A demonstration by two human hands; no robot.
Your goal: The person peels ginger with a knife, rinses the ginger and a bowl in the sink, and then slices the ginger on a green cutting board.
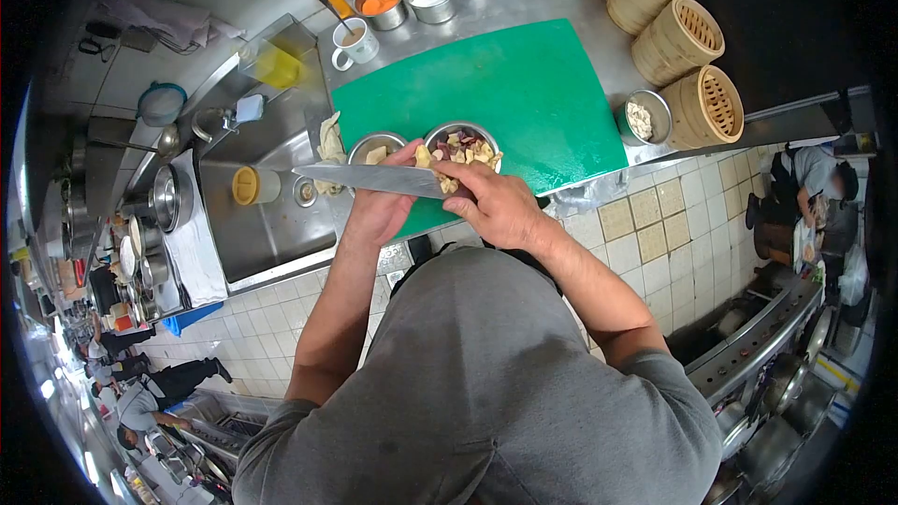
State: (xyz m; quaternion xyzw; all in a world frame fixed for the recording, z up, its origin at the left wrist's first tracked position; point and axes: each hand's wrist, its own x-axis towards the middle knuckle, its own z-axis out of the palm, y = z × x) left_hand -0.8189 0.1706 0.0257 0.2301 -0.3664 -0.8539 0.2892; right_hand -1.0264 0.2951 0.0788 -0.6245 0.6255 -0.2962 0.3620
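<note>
A wide knife (374,178) lies level across the front edge of the green cutting board (496,75), its tip toward the sink. My right hand (496,204) is closed on the knife at its handle end. Under and behind the blade, my left hand (383,204) has its fingers partly hidden; what it holds cannot be made out. Pale yellowish pieces (447,183) sit by the blade between the hands. Just behind are a metal bowl (465,127) of purple and yellow chunks and a second metal bowl (376,142) with pale pieces.
A sink (271,215) with a yellow-lidded container (246,185) is at left. Behind the board stand a mug (355,44) and metal bowls (381,11). Bamboo steamers (703,108) and a bowl of pale pieces (645,118) are at right. Other people are farther off on both sides.
</note>
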